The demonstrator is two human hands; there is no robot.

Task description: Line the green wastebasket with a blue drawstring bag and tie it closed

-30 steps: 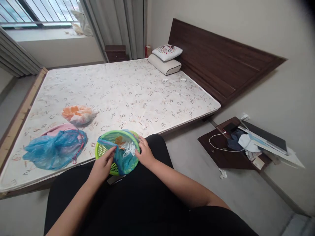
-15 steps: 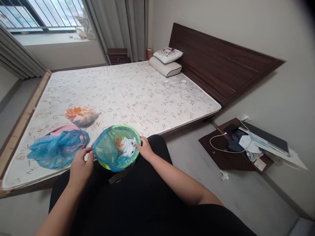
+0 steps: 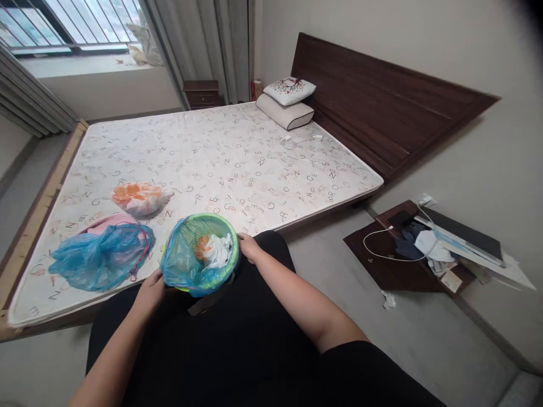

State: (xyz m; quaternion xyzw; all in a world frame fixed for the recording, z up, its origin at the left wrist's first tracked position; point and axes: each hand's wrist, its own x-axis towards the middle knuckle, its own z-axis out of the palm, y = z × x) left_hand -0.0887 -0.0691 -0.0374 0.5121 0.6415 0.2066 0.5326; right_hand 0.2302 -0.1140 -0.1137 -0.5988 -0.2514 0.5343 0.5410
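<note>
A green trash bin [image 3: 235,265] rests at my lap, lined with a blue plastic bag [image 3: 180,257] that folds over its left rim. Crumpled white tissue [image 3: 218,250] and something orange lie inside. My right hand [image 3: 249,247] grips the bin's right rim, with the thumb on the near side. At the bin's left side, my left hand [image 3: 151,287] has its fingers curled against the lower wall, partly hidden behind the bin. Left of it on the mattress lie a blue drawstring bag [image 3: 99,257] and an orange-and-white plastic bag [image 3: 138,198].
The bed's mattress [image 3: 203,152] stretches ahead, with two pillows [image 3: 286,102] by the dark headboard [image 3: 369,102]. On my right, a nightstand [image 3: 373,254] holds clothes, a cable and flat boards. Crumpled tissue [image 3: 387,299] lies on the floor beside it.
My left hand has let go of the bag's red drawstring and moved down to the bin's side. The liner's left edge has settled against the rim. My right hand stays at the right rim.
</note>
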